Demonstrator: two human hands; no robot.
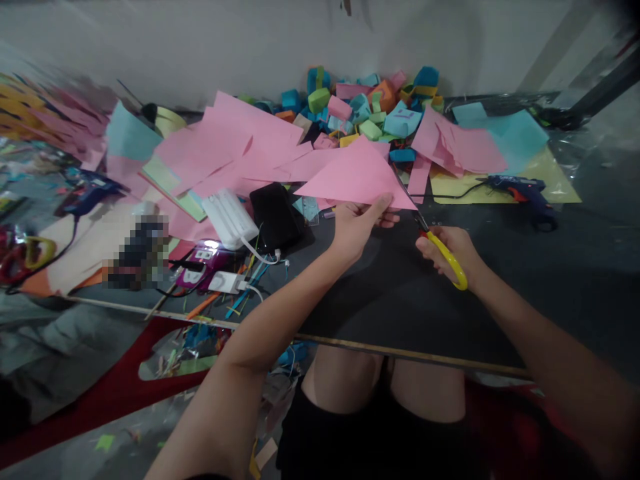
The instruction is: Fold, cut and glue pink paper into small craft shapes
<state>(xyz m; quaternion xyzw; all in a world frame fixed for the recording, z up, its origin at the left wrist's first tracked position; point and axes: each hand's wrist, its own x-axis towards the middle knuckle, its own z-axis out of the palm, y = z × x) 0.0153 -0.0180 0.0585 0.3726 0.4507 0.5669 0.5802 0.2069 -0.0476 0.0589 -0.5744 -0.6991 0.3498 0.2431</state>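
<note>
A pink sheet of paper (357, 175), roughly triangular in outline, is held up over the black table by my left hand (360, 223). The thumb lies on top of the paper near its lower edge, with the other fingers beneath. My right hand (450, 250) grips a pair of scissors (449, 260) with yellow handles. Their dark blades point up and away and meet the right edge of the pink paper. Part of the blades is hidden, so how far they are spread is unclear.
Small folded paper pieces (370, 113) in several colours pile up by the wall. More pink sheets (225, 143) lie left. A glue gun (525, 193) rests on yellow paper (555, 180) at right, another glue gun (93, 193) at left. A black phone (277, 217), white power bank (230, 219) and purple power strip (203, 263) stand nearby.
</note>
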